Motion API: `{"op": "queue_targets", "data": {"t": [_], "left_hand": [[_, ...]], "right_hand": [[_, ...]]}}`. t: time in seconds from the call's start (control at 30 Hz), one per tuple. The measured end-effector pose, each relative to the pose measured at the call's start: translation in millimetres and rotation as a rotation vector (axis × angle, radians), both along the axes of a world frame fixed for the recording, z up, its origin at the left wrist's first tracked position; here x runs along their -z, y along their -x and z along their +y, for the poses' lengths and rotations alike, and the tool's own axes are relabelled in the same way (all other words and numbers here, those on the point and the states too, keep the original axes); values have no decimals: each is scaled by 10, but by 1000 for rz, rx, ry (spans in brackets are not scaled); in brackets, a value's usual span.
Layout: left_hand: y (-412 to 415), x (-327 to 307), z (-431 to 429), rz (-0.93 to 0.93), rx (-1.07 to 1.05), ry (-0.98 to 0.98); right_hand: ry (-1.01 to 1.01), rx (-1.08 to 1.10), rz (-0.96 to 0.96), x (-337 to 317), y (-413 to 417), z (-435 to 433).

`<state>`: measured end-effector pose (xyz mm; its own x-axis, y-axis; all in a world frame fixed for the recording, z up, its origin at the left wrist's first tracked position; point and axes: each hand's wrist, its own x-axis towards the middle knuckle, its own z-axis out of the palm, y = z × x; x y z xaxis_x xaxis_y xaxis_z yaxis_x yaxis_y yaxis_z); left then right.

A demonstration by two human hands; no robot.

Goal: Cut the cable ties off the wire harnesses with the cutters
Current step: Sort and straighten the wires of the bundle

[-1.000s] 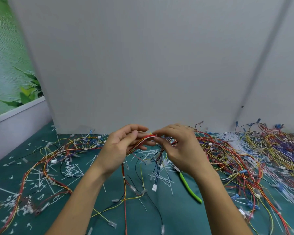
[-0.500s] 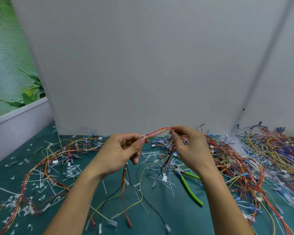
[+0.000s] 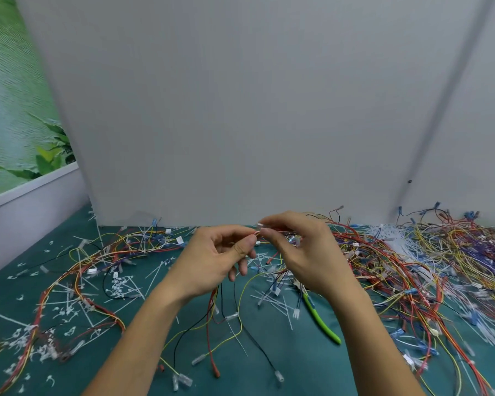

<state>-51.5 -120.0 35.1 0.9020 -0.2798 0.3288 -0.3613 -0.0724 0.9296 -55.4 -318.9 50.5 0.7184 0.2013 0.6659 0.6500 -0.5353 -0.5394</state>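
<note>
Head view: both hands up over the green mat (image 3: pixel 269 364), meeting just in front of the grey board (image 3: pixel 240 110). Left hand (image 3: pixel 212 261) pinches a harness (image 3: pixel 229 304) between thumb and forefinger, other fingers loosely curled, and its red, yellow and black wires hang straight down from that hand onto the mat. Right hand (image 3: pixel 306 252) pinches too, fingertips touching the left hand's, with a small clear piece (image 3: pixel 259 226) between them; whether that is a connector or a tie I cannot tell. Cutters (image 3: pixel 320 320) lie flat on the mat, below the right hand and just beside its wrist, green handles showing, nose hidden under the hand, nobody holding them. White cut ties (image 3: pixel 120 287) are scattered across the mat to the left of the left hand, among a loose loop of wires (image 3: pixel 77 281). Right of the cutters, a thick tangled pile (image 3: pixel 429 270) of red, yellow and purple harnesses runs back to the board
</note>
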Motion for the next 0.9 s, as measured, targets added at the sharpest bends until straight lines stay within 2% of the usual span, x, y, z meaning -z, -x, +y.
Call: {"op": "queue_targets", "data": {"t": [0.1, 0.2, 0.23, 0.27, 0.4, 0.5, 0.67, 0.9], "left_hand": [[-19, -26, 95, 89, 12, -37], [-57, -10, 312, 111, -26, -411], [-61, -8, 356, 111, -21, -492], [-67, -2, 371, 117, 0, -487], [-54, -30, 263, 128, -7, -192], [-49, -32, 172, 90, -59, -123], [-52, -41, 160, 68, -86, -27], [-61, -87, 246, 286, 91, 149]], "right_hand": [[-135, 41, 85, 17, -48, -85], [-251, 102, 137, 40, -119, -175], [-287, 124, 143, 45, -145, -206], [-317, 146, 149, 53, -169, -234], [-370, 198, 218, 88, -230, -324], [-378, 179, 261, 96, -230, -343], [-360, 161, 211, 93, -214, -328], [-477, 247, 195, 95, -239, -352]]}}
